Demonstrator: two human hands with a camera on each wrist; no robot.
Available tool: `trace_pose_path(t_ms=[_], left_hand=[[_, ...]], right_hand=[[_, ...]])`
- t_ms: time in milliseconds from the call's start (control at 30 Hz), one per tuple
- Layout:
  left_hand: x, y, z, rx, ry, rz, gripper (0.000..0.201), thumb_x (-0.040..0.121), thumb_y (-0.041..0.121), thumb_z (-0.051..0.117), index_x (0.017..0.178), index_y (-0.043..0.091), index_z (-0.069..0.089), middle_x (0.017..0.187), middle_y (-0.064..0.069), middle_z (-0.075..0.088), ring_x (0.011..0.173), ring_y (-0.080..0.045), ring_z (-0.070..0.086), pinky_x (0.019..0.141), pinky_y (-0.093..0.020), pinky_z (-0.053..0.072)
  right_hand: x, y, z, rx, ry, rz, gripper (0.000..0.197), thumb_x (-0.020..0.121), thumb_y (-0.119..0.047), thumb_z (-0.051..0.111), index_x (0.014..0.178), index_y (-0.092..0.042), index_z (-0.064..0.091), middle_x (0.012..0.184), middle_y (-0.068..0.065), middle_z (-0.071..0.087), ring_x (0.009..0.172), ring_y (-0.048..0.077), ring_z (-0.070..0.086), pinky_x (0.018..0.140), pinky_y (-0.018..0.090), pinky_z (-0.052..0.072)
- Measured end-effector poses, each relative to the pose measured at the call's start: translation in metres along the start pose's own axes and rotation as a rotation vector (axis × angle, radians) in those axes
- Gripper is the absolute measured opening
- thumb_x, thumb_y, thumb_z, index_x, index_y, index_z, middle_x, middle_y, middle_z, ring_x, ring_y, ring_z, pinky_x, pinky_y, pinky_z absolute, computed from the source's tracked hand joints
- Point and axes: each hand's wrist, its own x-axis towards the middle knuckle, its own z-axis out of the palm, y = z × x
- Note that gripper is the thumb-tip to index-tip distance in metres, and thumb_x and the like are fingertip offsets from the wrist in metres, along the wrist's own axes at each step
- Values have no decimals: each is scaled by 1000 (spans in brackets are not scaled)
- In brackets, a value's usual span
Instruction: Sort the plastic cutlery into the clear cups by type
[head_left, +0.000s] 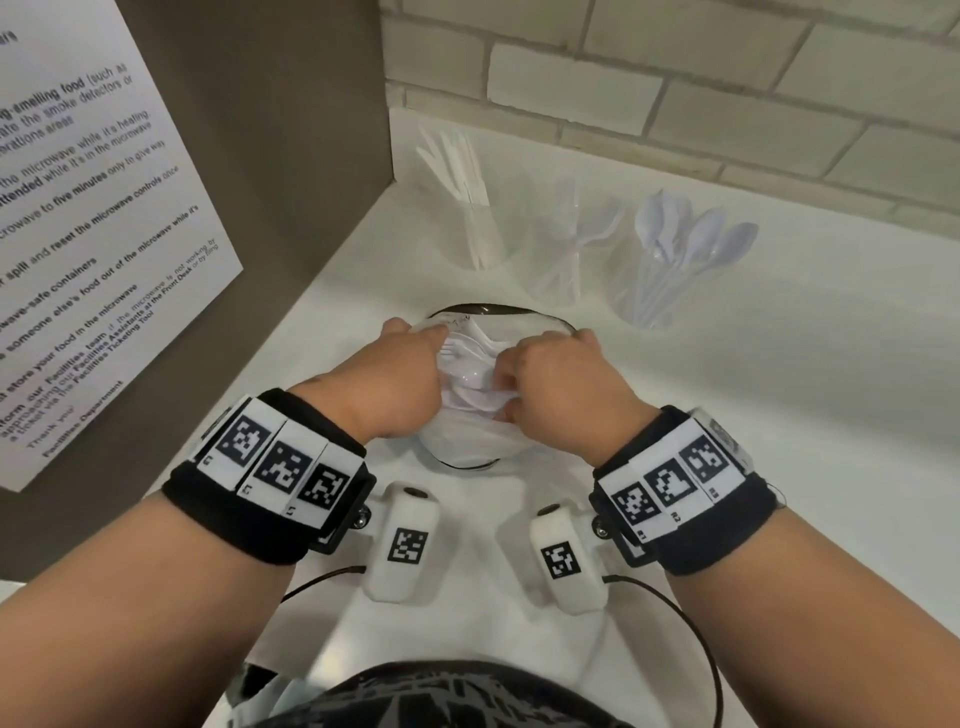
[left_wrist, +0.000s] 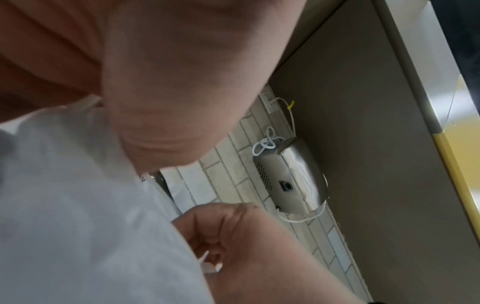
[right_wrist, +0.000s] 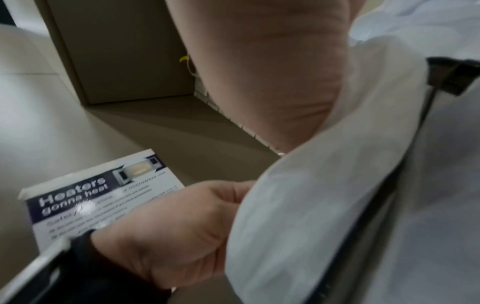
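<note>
A clear bowl (head_left: 498, 307) with a dark rim stands on the white counter. It holds white plastic cutlery (head_left: 470, 353), forks and a spoon, in what looks like a thin translucent bag (head_left: 467, 431). My left hand (head_left: 410, 369) and right hand (head_left: 556, 374) are both in the bowl, fingers curled, each gripping the bag at the bundle. The left wrist view shows the right hand (left_wrist: 233, 236) pinching a white piece. Behind the bowl stand three clear cups: knives (head_left: 478, 228) on the left, forks (head_left: 561, 249) in the middle, spoons (head_left: 670, 260) on the right.
A brown panel with a printed notice (head_left: 93, 234) walls off the left side. A pale brick wall (head_left: 675, 78) runs along the back. The white counter (head_left: 779, 415) stretches to the right. A metal appliance with a white cord (left_wrist: 291, 181) sits by the wall.
</note>
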Motion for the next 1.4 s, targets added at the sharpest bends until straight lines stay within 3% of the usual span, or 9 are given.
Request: trace_pose_path(t_ms=[133, 300, 433, 600, 833, 967, 1067, 1233, 1400], left_hand=[[-3, -3, 2, -122, 55, 55, 67, 86, -2, 40, 147, 24, 31, 138, -7, 33, 114, -29, 55, 97, -26, 41], [-4, -8, 6, -233, 33, 41, 71, 88, 1, 44, 151, 23, 21, 145, -6, 25, 124, -25, 46, 93, -15, 29], [-1, -9, 11, -282, 40, 52, 73, 87, 7, 50, 152, 24, 21, 146, -5, 27, 130, -21, 41, 99, -17, 29], [-2, -7, 7, -262, 19, 64, 77, 86, -2, 45, 152, 26, 18, 148, -5, 23, 125, -22, 46, 87, -10, 30], [-1, -10, 3, -230, 52, 63, 74, 80, 3, 52, 146, 31, 32, 139, -5, 32, 123, -19, 45, 88, -17, 36], [-2, -7, 4, -247, 59, 72, 73, 80, 2, 54, 145, 28, 33, 140, -5, 32, 122, -18, 45, 88, -13, 31], [-4, -6, 5, -239, 76, 90, 73, 79, 1, 55, 144, 27, 35, 139, -5, 35, 128, -15, 39, 89, -11, 27], [-2, -8, 1, -199, 93, 60, 75, 79, 3, 56, 146, 28, 35, 140, -3, 33, 118, -19, 51, 88, -14, 34], [-1, -8, 0, -172, 68, 47, 75, 80, 4, 55, 147, 31, 32, 139, -2, 32, 112, -21, 55, 86, -19, 39]], right_hand=[[2, -3, 4, 105, -41, 46, 54, 84, -39, 67, 124, -9, 48, 116, 8, 55, 103, 29, 58, 86, 37, 45], [6, -2, 2, 106, -114, -15, 49, 81, -41, 66, 123, -18, 55, 113, 5, 60, 104, 28, 57, 89, 39, 48], [6, -8, 4, 31, -170, -29, 57, 85, -49, 60, 125, -10, 48, 115, 10, 52, 104, 31, 56, 85, 39, 45], [14, -9, 1, 58, -248, 33, 38, 85, -45, 61, 102, -12, 54, 87, -1, 50, 99, 27, 59, 85, 37, 49], [19, 7, 1, 290, -161, 67, 42, 85, -31, 67, 118, -9, 54, 119, 8, 59, 107, 26, 55, 78, 24, 35], [18, 2, 3, 264, -206, 72, 38, 82, -37, 69, 107, -12, 56, 97, 1, 52, 89, 19, 50, 77, 27, 39], [19, -1, 3, 259, -199, 89, 26, 83, -36, 66, 95, -14, 58, 92, 2, 55, 91, 22, 56, 75, 29, 43], [20, 4, -2, 347, -192, 103, 34, 84, -32, 67, 108, -9, 62, 95, 1, 53, 88, 20, 53, 73, 24, 36], [16, 6, -5, 430, -187, 109, 36, 82, -36, 69, 105, -9, 62, 94, 0, 57, 91, 21, 57, 74, 23, 38]])
